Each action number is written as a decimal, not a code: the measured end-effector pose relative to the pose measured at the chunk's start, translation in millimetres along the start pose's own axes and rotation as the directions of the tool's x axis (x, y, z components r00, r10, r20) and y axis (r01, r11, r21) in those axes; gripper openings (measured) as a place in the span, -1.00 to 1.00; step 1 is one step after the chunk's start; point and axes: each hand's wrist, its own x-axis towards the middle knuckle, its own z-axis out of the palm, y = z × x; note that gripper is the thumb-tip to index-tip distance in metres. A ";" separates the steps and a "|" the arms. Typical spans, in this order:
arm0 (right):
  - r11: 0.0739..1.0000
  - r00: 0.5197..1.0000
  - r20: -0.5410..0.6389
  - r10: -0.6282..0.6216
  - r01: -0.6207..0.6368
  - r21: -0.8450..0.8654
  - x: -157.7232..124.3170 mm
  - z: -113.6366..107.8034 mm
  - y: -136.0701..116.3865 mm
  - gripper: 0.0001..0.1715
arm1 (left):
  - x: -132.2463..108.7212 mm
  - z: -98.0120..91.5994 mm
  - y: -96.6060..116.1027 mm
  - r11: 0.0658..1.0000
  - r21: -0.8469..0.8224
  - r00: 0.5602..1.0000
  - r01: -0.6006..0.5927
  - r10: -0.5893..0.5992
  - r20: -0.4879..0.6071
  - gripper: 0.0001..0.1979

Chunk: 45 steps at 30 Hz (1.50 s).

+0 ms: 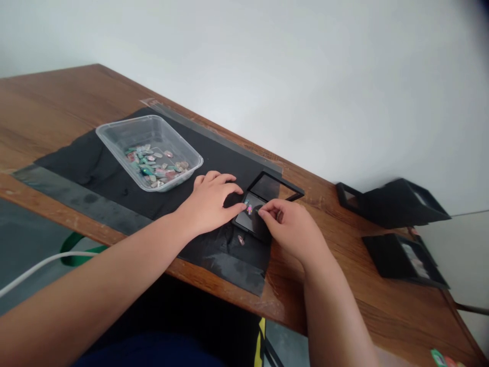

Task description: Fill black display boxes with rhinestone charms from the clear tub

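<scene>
Just below the centre of the frame, a loose pinkish piece (pixel 241 240) lies on a black sheet (pixel 214 153), near the front edge of a small black case (pixel 244 219). The case stands open, its windowed lid (pixel 284 181) raised at the far side, and on its grey inner surface sits a bright pink and multicoloured piece (pixel 249 209). The left hand (pixel 212 201) comes in with fingers spread and slightly bent, its thumb tip at the case's left edge. The right hand (pixel 292 224) is over the case's right side, thumb and forefinger closed together at the tips; what they may hold is too small to tell. Left of centre, a clear plastic tub (pixel 133 130) holds a loose heap of green, pink and pale pieces (pixel 153 163), gathered toward its near side. At the right of the frame, two black boxes (pixel 385 255) rest on the wooden table (pixel 57 97), with pale contents I cannot identify. Behind runs a white wall (pixel 305 76).
</scene>
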 end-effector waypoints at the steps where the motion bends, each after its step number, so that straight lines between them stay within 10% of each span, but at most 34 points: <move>1: 1.000 1.000 -0.006 0.007 -0.007 0.002 0.3 0.6 -0.5 -0.82 | 0.0 0.0 0.2 1.000 0.001 1.000 0.001 -0.001 -0.002 -0.67; 8: 0.997 0.998 -0.041 0.043 -0.040 0.072 0.3 5.0 -2.7 -0.80 | 0.3 -1.3 2.7 1.000 -0.002 1.000 0.008 -0.008 0.015 -0.67; 14: 0.920 0.987 0.163 0.000 -0.064 0.386 0.9 8.1 -0.8 -0.74 | 0.1 -1.3 1.7 1.000 -0.003 1.000 0.006 -0.006 0.019 -0.63; 35: 0.981 0.995 0.045 0.094 -0.100 0.166 -0.1 10.3 1.5 -0.75 | -1.0 -4.2 1.0 1.000 -0.013 0.999 -0.009 0.009 0.049 -0.71; 45: 0.981 0.991 0.110 -0.078 0.057 0.185 -3.2 2.8 2.0 -0.74 | 1.6 -11.9 -13.3 0.996 0.008 0.994 -0.087 0.086 0.067 -0.67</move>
